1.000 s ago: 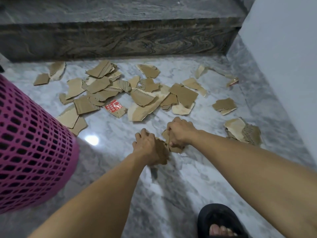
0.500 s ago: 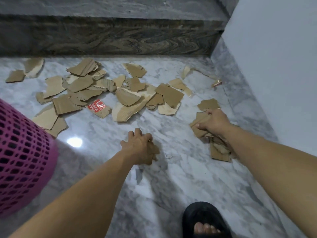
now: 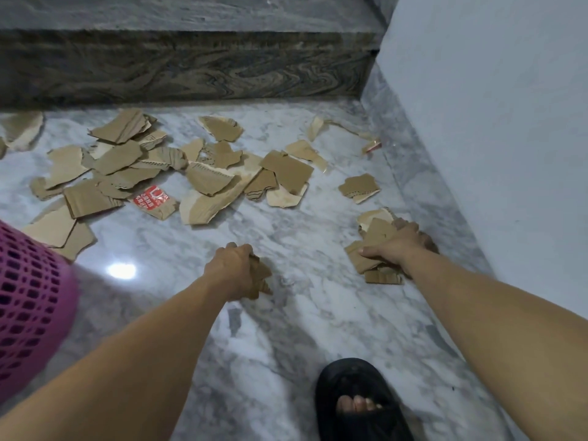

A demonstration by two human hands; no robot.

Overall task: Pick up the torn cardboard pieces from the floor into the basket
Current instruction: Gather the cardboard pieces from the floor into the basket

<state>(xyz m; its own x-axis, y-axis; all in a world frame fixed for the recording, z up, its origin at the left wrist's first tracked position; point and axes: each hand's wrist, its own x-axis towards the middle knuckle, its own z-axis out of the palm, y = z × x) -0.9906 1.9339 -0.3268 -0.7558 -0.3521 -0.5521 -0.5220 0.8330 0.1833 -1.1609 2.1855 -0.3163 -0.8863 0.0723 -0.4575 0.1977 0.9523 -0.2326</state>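
A pink perforated plastic basket waits at left; the left hand clutches brown torn cardboard scraps, the right hand grips a floor pile. Squeezing the stack firmly should prevent spills.

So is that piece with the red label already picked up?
No, the red-labelled piece lies on the marble floor among the other scraps, apart from both the left hand and the right hand.

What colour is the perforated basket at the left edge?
Pink-magenta; the basket shows only in the head view, at the left edge.
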